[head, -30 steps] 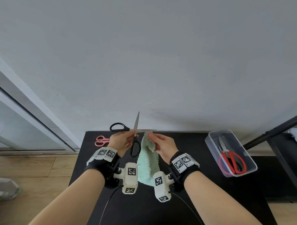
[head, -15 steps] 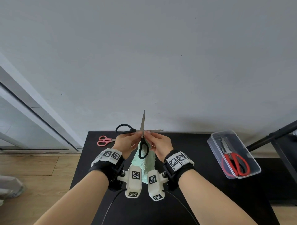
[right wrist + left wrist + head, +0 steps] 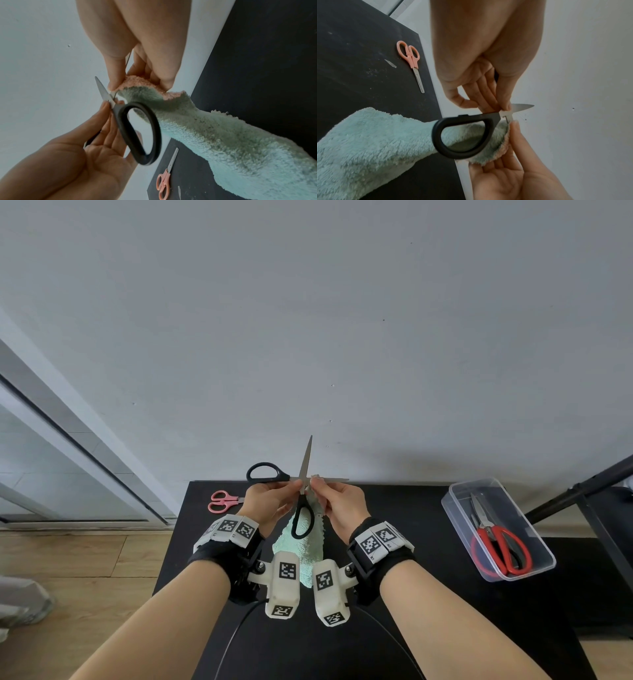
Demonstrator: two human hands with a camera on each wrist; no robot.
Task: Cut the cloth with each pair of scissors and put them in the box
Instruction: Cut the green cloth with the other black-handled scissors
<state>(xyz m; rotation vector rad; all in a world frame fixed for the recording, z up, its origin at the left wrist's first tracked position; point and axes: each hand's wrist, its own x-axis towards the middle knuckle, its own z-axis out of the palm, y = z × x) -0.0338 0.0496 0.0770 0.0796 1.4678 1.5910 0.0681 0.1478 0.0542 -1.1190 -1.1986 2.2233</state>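
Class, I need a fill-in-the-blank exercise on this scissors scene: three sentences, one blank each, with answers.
1. The left hand holds the scissors with ____ handles.
2. The right hand pinches the green ____.
3. The clear box already holds the ____ scissors.

Answers: black; cloth; red

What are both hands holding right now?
Left hand: grips the black scissors near the pivot, blades spread.
Right hand: pinches the green cloth at its top edge.
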